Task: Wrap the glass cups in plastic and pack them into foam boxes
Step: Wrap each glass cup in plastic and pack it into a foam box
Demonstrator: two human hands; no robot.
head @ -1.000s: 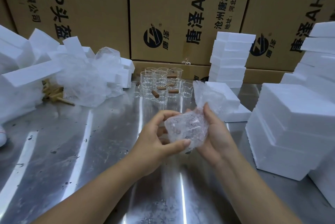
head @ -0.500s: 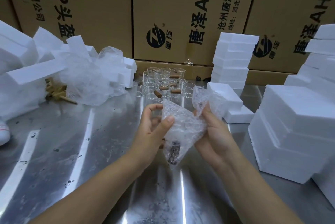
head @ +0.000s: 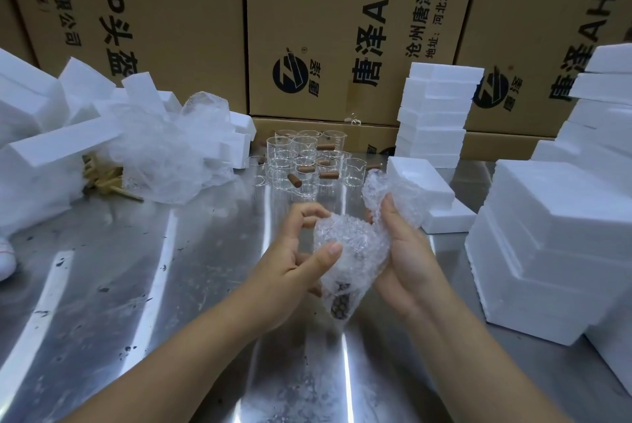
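Observation:
A glass cup wrapped in clear bubble plastic (head: pixel 352 251) is held above the steel table between both hands. My left hand (head: pixel 294 251) curls its fingers and thumb round the bundle's left side. My right hand (head: pixel 403 251) cups its right side, with a loose flap of plastic standing up past the fingers. Something brown shows through the wrap at the bottom tip. Several bare glass cups (head: pixel 301 159) with brown handles stand behind at mid-table. An open white foam box (head: pixel 424 183) lies just right of the hands.
Stacks of white foam boxes (head: pixel 554 244) fill the right side, another stack (head: pixel 434 114) stands at the back. A heap of bubble plastic (head: pixel 164 155) and foam pieces (head: pixel 44 149) lies at left. Cardboard cartons (head: pixel 342 29) wall off the back of the steel table (head: pixel 136 285).
The wrap, a compact bundle a second ago, came loose into a hanging cone. My left thumb now presses the plastic back round the cup, lower than half a second ago.

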